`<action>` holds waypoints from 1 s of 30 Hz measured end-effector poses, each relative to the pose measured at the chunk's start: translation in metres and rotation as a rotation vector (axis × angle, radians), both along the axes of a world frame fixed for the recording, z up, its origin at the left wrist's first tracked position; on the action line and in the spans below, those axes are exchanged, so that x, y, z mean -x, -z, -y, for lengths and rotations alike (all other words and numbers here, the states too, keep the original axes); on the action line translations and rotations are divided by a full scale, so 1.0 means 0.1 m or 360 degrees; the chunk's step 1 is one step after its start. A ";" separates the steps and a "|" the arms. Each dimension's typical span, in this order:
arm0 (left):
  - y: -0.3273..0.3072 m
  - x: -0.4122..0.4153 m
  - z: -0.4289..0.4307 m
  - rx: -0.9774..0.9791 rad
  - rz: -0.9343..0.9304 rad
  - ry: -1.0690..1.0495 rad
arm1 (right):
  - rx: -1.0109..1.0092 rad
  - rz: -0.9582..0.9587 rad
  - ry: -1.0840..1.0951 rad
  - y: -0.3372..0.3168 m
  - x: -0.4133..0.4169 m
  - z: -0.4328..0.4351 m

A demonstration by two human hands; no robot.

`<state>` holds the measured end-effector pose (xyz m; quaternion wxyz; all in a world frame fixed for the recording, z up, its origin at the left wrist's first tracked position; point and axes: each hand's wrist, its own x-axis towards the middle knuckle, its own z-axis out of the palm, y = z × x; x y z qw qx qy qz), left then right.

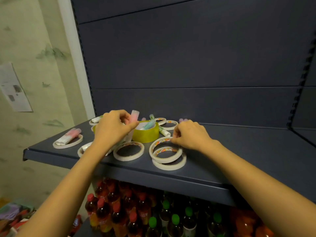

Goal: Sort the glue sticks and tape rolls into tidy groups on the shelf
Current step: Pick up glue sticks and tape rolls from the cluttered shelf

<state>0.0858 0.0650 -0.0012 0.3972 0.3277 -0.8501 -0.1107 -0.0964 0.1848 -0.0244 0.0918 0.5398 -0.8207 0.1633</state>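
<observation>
Tape rolls (pixel 171 166) stacked at the near edge of the shelf (pixel 222 159) may slide off if the right hand (pixel 191 135), pinching the top one, tugs; the left hand (pixel 112 129) grips a glue stick (pixel 134 115).

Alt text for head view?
Left hand holds a pink glue stick beside a wide yellow tape roll; right hand pinches the top ring of a white tape stack, on a dark shelf strewn with more rolls and sticks.
</observation>
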 end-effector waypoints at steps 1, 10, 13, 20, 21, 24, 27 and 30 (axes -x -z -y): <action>-0.03 0.03 -0.04 -0.0016 -0.0038 0.0058 | 0.0046 0.0013 0.0005 -0.03 0.05 -0.06; -0.18 0.86 -0.79 -0.0221 -0.0117 0.0518 | 0.0171 0.0244 0.0316 -0.18 0.73 -1.32; -0.21 1.24 -1.21 -0.0286 -0.0086 0.0697 | 0.0205 0.0244 0.0453 -0.17 0.97 -1.83; -0.17 2.06 -2.39 -0.0236 -0.0096 0.0944 | 0.0181 0.0230 0.0624 -0.12 1.56 -3.11; -0.16 2.17 -2.57 -0.0249 -0.0126 0.0964 | 0.0169 0.0240 0.0622 -0.12 1.65 -3.30; -0.13 2.50 -3.12 -0.0253 -0.0171 0.1017 | 0.0134 0.0250 0.0646 -0.14 1.92 -3.88; -0.08 2.78 -3.57 -0.0206 -0.0191 0.1009 | 0.0126 0.0171 0.0715 -0.14 2.15 -4.37; -0.02 3.02 -3.92 -0.0149 -0.0179 0.0960 | 0.0132 0.0124 0.0740 -0.12 2.33 -4.72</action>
